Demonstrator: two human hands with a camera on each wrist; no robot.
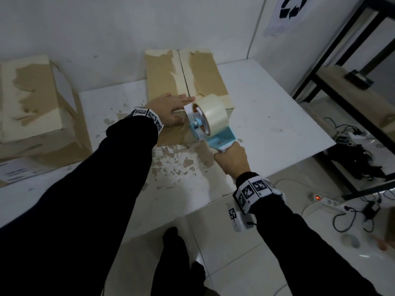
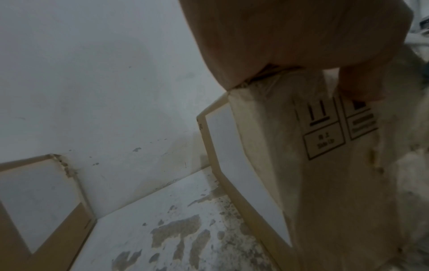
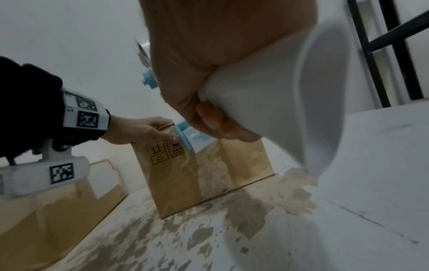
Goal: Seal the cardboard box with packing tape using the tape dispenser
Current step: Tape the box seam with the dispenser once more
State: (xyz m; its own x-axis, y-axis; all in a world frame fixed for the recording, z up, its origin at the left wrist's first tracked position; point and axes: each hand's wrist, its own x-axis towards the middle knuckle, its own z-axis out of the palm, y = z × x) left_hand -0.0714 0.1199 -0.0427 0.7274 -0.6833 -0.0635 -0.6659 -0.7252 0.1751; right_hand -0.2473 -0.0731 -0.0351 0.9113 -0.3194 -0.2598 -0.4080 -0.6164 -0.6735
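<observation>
White table (image 1: 267, 116): left hand (image 1: 168, 110) flat on cardboard box (image 1: 198, 77), right hand (image 1: 232, 159) grips tape dispenser (image 1: 210, 122) at near edge; top seam looks untaped, sealing just starting.

Cardboard box (image 2: 325, 165) front: printed handling marks, up-arrows w/ "Side Up" under; neighbouring panel's text too blurred. Wall poster (image 1: 288, 9): black recycling symbol. Wristband (image 3: 85, 113) tag: "11".
</observation>
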